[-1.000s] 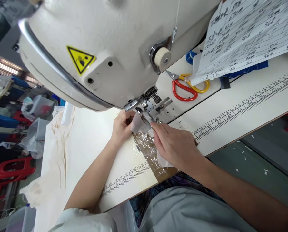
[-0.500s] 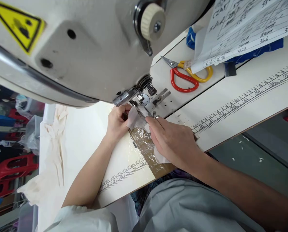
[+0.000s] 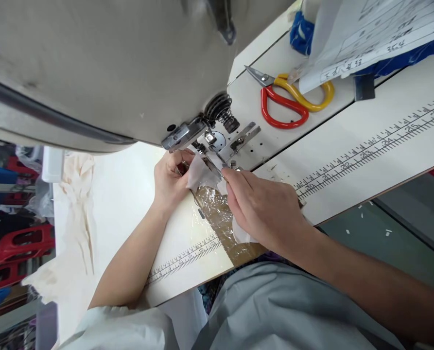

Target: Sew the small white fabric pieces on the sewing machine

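A sewing machine head [image 3: 103,73] fills the upper left, with its presser foot area [image 3: 210,138] just beyond my fingers. My left hand [image 3: 171,180] is closed at the left edge of a small piece of thin white fabric [image 3: 202,175], pinching it. Something small and dark shows between those fingers, too hidden to name. From the right, my right hand [image 3: 264,209] pinches the fabric's other end beside a narrow metal guide [image 3: 215,163]. More white fabric [image 3: 241,233] hangs out below the right palm. Brown tape [image 3: 217,214] with a shiny clear film covers the table under both hands.
Scissors [image 3: 284,99] with red and yellow handles lie right of the needle plate. Handwritten paper [image 3: 377,48] rests over blue cloth [image 3: 302,34] at upper right. A printed ruler [image 3: 370,150] runs along the table edge. Cream fabric [image 3: 76,209] lies at left.
The view has shifted a little, so the machine head sits higher and the scissors farther right. Both hands keep nearly the same grip and place at the fabric.
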`<state>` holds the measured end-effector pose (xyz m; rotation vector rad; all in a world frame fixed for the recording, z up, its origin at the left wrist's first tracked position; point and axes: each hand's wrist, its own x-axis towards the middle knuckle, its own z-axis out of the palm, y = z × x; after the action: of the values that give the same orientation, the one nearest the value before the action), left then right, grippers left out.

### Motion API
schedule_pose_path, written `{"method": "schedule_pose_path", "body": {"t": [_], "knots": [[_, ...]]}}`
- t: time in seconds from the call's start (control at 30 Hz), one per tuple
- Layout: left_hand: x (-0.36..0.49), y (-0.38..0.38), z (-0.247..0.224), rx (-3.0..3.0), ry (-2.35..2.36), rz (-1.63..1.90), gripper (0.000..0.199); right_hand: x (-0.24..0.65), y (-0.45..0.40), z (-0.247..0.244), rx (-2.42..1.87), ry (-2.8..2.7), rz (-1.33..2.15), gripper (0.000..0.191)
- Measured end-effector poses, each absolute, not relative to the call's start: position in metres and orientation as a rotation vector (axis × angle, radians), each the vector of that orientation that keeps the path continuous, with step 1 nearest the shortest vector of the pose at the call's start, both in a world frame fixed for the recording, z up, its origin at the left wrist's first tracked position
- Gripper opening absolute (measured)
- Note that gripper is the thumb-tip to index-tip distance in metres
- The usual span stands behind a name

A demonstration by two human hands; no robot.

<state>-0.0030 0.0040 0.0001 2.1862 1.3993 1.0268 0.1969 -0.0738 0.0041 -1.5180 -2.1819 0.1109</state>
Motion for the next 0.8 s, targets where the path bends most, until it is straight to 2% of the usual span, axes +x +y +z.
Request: {"method": "schedule_pose_path", "body": {"t": [0.2, 0.4, 0.6, 0.8], "knots": [[0.001, 0.003, 0.003, 2.517, 1.377, 0.978, 0.028, 0.195, -0.072, 0.003, -1.514, -2.233, 0.105, 0.03], [-0.005, -0.004, 0.02, 2.77, 1.197, 0.621, 0.02, 0.203, -0.087, 0.005, -1.465, -2.114, 0.053, 0.025], [-0.005, -0.02, 0.025, 3.048, 1.139, 0.29, 0.031, 0.237, -0.145, 0.015, -1.275, -1.927, 0.798, 0.011], [0.013, -0.036, 0.012, 3.027, 1.391, 0.381, 0.035, 0.253, -0.166, 0.01, -1.274, -1.968, 0.829, 0.017]]}}
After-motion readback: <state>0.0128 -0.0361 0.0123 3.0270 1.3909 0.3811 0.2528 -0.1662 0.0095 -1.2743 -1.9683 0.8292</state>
